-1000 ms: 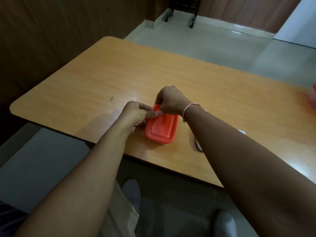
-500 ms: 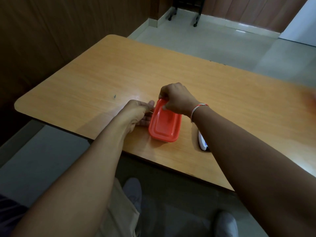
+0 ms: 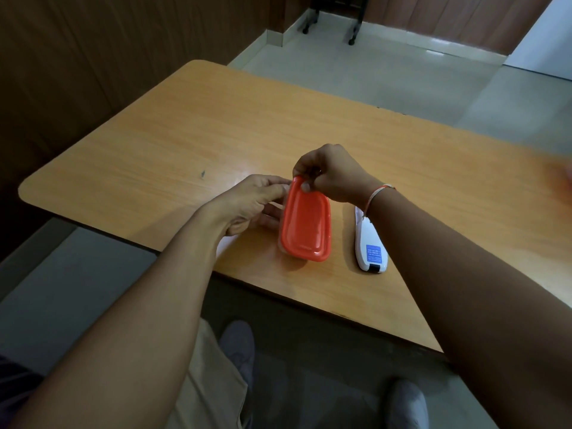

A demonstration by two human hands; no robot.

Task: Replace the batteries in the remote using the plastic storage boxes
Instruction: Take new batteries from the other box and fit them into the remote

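On table (image 3: 154,144) near front edge: one storage box (image 3: 283,243) with one orange lid (image 3: 306,224), far end pinched by right hand (image 3: 332,174); left hand (image 3: 250,202) fingers curled against box's side. Just beside, one white remote (image 3: 370,243), face down.

Bare forearms; red-white wristband (image 3: 379,193); beige trousers (image 3: 210,382); grey shoes (image 3: 238,345).
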